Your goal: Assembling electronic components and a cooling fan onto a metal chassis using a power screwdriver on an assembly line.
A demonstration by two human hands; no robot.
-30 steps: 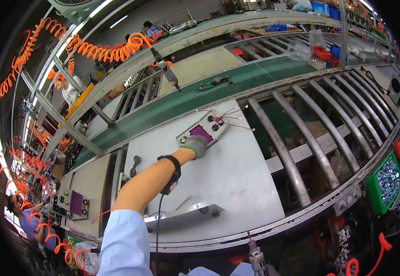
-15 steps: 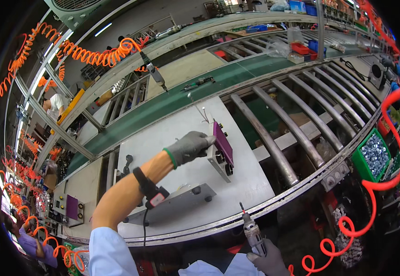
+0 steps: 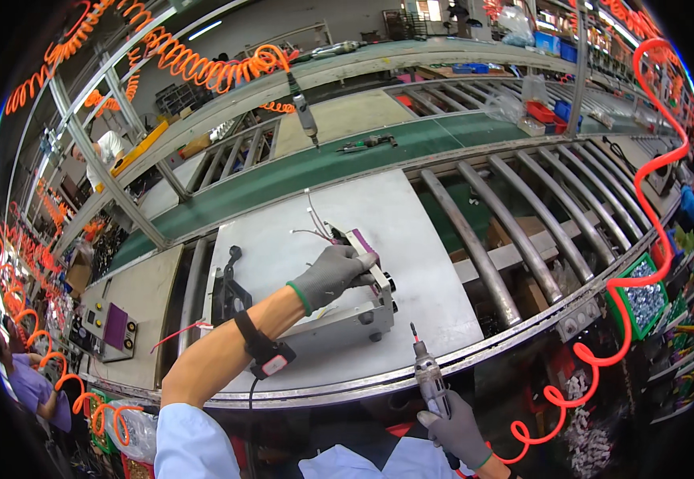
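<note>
Pinched in my gloved left hand (image 3: 333, 279) is a grey front panel (image 3: 380, 281) with a purple face (image 3: 363, 243) and black knobs. It stands at the right end of a shallow metal casing (image 3: 323, 326) with round black feet; whether the two touch all along is hidden. Thin wires (image 3: 315, 223) stick out behind the panel. My gloved right hand (image 3: 457, 431) is closed round a pneumatic screwdriver (image 3: 431, 380), its bit pointing up near the table's front edge. Left of the casing lies a black part (image 3: 227, 289) on the white board (image 3: 435, 319).
Metal rollers (image 3: 483, 247) run to the right of the board. A green bin of small metal parts (image 3: 642, 295) stands at far right, beside an orange coiled hose (image 3: 578, 351). Another purple-faced unit (image 3: 114, 326) sits at left. A second screwdriver (image 3: 304, 116) hangs above the green belt (image 3: 435, 132).
My left hand has turned the front panel and brought it to the casing's right end. The casing sits more level. My right hand has risen slightly with the screwdriver. The view has shifted.
</note>
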